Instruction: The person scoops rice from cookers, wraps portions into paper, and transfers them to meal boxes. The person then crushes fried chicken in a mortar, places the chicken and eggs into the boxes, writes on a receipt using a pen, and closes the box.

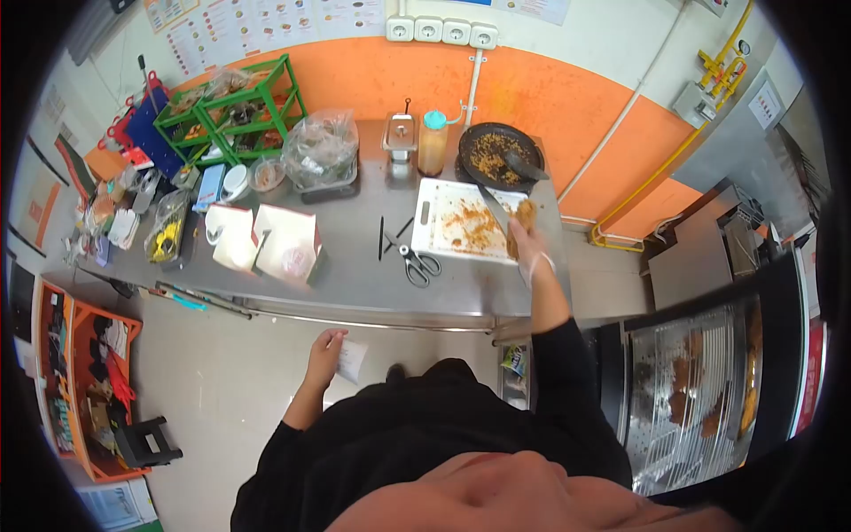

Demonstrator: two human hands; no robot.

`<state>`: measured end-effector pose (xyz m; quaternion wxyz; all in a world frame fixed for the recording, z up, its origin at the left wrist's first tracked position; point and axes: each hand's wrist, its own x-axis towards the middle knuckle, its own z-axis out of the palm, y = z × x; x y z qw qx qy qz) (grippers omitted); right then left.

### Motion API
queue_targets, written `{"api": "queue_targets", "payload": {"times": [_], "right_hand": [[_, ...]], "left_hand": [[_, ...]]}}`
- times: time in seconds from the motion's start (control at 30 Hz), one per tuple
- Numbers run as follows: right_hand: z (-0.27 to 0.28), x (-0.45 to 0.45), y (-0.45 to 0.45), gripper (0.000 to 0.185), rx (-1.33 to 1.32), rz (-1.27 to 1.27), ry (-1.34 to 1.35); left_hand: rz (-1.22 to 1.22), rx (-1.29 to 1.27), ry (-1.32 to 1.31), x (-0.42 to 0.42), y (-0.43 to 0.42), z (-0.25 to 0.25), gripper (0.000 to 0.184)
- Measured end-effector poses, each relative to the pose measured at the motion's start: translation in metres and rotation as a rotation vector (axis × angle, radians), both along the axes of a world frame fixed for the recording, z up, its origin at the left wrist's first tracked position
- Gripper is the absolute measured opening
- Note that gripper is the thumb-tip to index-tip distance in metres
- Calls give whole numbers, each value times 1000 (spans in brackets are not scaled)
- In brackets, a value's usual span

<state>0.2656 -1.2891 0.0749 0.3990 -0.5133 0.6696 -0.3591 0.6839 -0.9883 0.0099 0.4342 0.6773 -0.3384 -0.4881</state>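
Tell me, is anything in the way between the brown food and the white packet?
Nothing visible blocks it. The right hand holds the brown food at the right edge of the white board; the left hand holds the white packet in front of the table.

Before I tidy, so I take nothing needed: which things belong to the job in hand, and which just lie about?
Likely in the job: food in right hand, packet in left hand, board, pan.
Probably just about: scissors, bottle, green rack, stool.
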Motion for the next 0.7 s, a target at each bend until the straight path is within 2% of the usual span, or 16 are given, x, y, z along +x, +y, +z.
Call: {"api": "queue_targets", "payload": {"times": [0.07, 0.1, 0.17, 0.23, 0.27, 0.33, 0.43, 0.47, 0.5, 0.57, 0.6, 0.63, 0.7], "right_hand": [[22, 24, -69, 57, 67, 29, 171], [22, 33, -105, 57, 64, 36, 159], [27, 51, -162, 60, -6, -48, 641], [34, 66, -192, 60, 86, -44, 639], [34, 71, -203, 61, 149, -41, 691], [24, 87, -221, 63, 270, -41, 843], [2, 103, -230, 65, 282, -50, 1000], [6, 100, -224, 67, 171, -37, 971], [20, 91, -226, 67, 183, -41, 977], [41, 64, -229, 59, 201, 50, 693], [37, 41, -240, 47, 91, 2, 669], [46, 27, -242, 40, -27, -92, 711], [11, -19, -271, 44, -253, 77, 905]], "left_hand": [[-15, -3, -69, 4, -22, 13, 28], [-24, -6, -131, 4, -33, 17, 27], [-15, -14, -148, -2, -55, 22, 28], [15, -5, -117, -19, -73, 35, 28], [27, 103, -142, -31, -84, 53, 27], [52, 120, -154, -51, -96, 55, 27], [65, 136, -67, -70, -104, 45, 25], [0, 166, -72, -72, -108, 47, 24], [-66, 197, -74, -73, -115, 51, 23], [-53, 255, -66, -69, -131, 59, 22], [-43, 262, -75, -65, -139, 63, 22], [-33, 265, -87, -61, -147, 65, 22], [-65, 222, -109, -53, -165, 64, 22]]}}
